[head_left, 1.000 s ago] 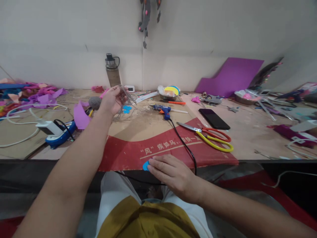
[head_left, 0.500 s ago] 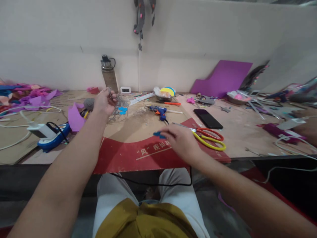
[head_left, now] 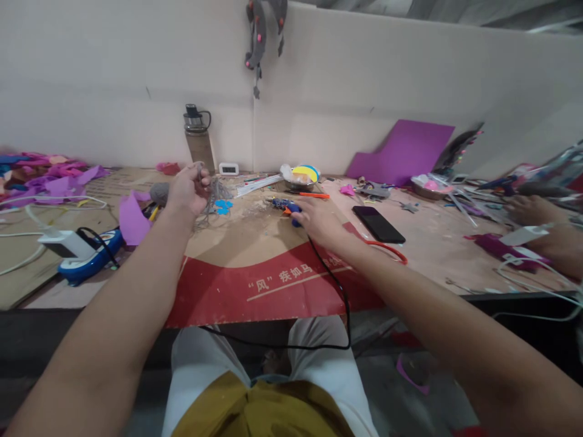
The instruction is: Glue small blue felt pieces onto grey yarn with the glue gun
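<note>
My left hand [head_left: 187, 190] is stretched out over the far left of the cardboard mat [head_left: 255, 243], closed on a bundle of thin grey wires [head_left: 213, 198] that hangs from its fingers. Small blue foam flowers [head_left: 223, 207] lie just beside it. My right hand [head_left: 319, 221] reaches to the middle of the table, its fingers curled on the handle of the blue glue gun [head_left: 283, 205]. The gun's black cord [head_left: 339, 285] runs under my forearm and off the table's front edge.
Scissors with red handles [head_left: 392, 252] lie partly under my right forearm, a black phone [head_left: 378, 223] beyond them. A water bottle [head_left: 198, 144], metal bowl [head_left: 301, 176] and purple foam sheet [head_left: 405, 155] stand by the wall. Power strip [head_left: 64, 243] at left; another person's hand [head_left: 535, 209] at right.
My right hand moved from the table's front edge forward to the glue gun; the blue foam piece it carried no longer shows. My left hand drew the grey wires slightly left.
</note>
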Action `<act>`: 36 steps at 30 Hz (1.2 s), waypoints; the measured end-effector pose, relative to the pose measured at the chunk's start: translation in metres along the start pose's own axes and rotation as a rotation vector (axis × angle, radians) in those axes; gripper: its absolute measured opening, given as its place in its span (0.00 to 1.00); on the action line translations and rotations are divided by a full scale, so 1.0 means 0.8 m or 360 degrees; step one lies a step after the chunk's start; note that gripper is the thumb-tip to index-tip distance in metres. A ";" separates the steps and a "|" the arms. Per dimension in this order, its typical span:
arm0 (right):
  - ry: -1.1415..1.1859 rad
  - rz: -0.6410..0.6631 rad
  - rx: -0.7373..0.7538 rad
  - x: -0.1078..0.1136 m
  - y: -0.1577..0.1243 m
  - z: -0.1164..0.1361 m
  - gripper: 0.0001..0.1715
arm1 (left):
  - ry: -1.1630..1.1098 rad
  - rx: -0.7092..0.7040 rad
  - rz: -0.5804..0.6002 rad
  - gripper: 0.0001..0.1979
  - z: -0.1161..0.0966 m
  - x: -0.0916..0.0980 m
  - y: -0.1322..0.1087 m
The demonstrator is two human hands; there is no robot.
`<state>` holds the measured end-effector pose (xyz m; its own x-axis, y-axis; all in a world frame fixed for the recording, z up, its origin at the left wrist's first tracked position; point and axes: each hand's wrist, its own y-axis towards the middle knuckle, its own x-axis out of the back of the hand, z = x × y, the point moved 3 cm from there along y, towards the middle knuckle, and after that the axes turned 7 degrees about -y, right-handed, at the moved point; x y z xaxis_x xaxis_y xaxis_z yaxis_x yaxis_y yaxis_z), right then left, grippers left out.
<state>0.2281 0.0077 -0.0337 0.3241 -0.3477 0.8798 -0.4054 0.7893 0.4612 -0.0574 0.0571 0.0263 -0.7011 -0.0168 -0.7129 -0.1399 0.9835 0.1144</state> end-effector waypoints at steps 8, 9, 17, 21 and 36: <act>0.0116 0.0713 0.0233 -0.047 -0.002 0.137 0.49 | -0.0005 -0.0112 -0.0039 0.09 -0.013 0.003 0.003; 0.0197 0.0761 0.0405 -0.041 -0.012 0.150 0.48 | -0.0029 -0.0129 -0.0039 0.09 -0.015 0.005 0.003; 0.0236 0.0509 0.0322 -0.043 0.060 0.117 0.40 | -0.0220 -0.0303 -0.0072 0.11 -0.031 0.020 0.008; 0.0001 0.0695 0.0119 -0.088 0.104 0.094 0.43 | -0.0253 -0.0330 -0.0128 0.11 -0.038 0.024 0.008; 0.0363 0.0343 0.0111 -0.046 0.065 0.091 0.25 | -0.0213 -0.0214 -0.0248 0.12 -0.029 0.011 -0.003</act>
<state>0.1329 0.0249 -0.0339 0.4041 -0.0475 0.9135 -0.5409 0.7929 0.2805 -0.0793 0.0502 0.0356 -0.5659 -0.1332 -0.8136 -0.3371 0.9380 0.0809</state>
